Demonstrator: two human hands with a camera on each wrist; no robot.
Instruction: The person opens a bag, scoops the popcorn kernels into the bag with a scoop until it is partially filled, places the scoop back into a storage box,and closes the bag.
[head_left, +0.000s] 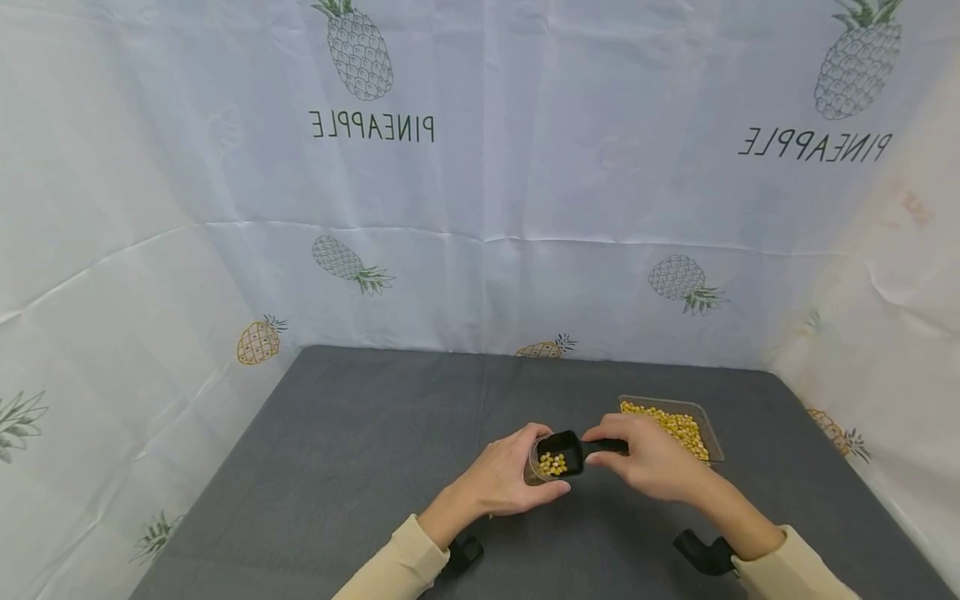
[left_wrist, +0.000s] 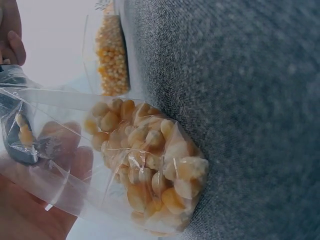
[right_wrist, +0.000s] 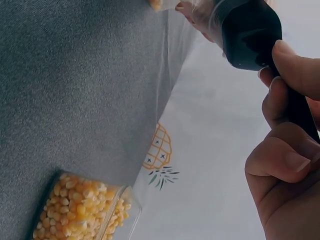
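My left hand holds a clear plastic bag around its upper part, fingers on one side and thumb on the other. Corn kernels fill the lower part of the bag, which reaches down to the grey cloth. With thumb and fingers, my right hand grips the handle of a black scoop. The scoop's head is at the bag's mouth, with some kernels showing in it. In the right wrist view the dark underside of the scoop shows.
A clear rectangular container of corn kernels stands behind my right hand. Dark grey cloth covers the table. White pineapple-print sheets hang at the back and both sides. Black devices are at both wrists.
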